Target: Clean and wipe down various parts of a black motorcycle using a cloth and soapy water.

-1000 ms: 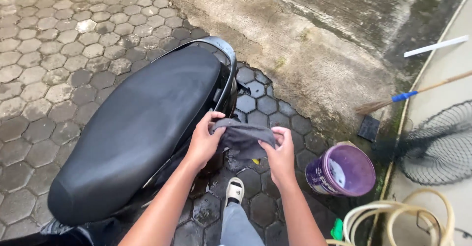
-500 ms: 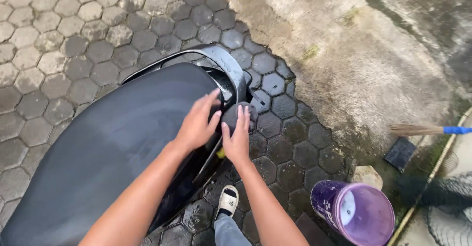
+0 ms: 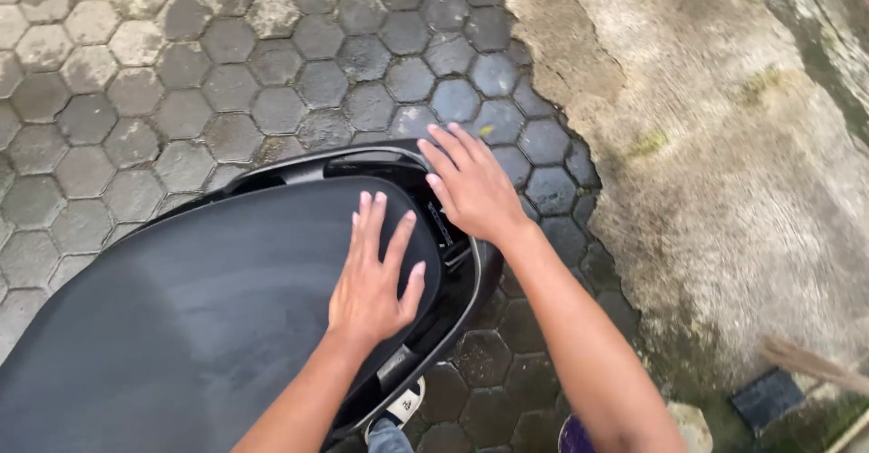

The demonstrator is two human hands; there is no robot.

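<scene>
Item 1: black scooter seat (image 3: 199,299), taken as the landmark; it fills the lower left of the head view, its surface matte and faintly streaked, its rear end pointing up and right.

Item 2: left hand (image 3: 376,276), laid palm-down on the rear end of the seat. The fingers are released and spread flat; nothing is grasped.

Item 3: right hand (image 3: 471,186), placed just beyond the rear end of the seat, over the glossy black tail panel and grab rail (image 3: 362,159). The fingers are extended and slightly fanned, palm down. Whether a cloth is pressed beneath the palm cannot be told; none is seen.

Item 4: grey hexagonal paving (image 3: 136,73), wet and darkened, found above and to the right of the seat.

Item 5: rough concrete slab (image 3: 724,163), stained with patches of green, lying to the right of the seat beyond the paving.

Item 6: foot in a white sandal (image 3: 398,408), seen partly below the seat's rear edge.

Item 7: broom bristles (image 3: 806,362) and a small dark square object (image 3: 765,399), well apart from the seat at the lower right.
</scene>
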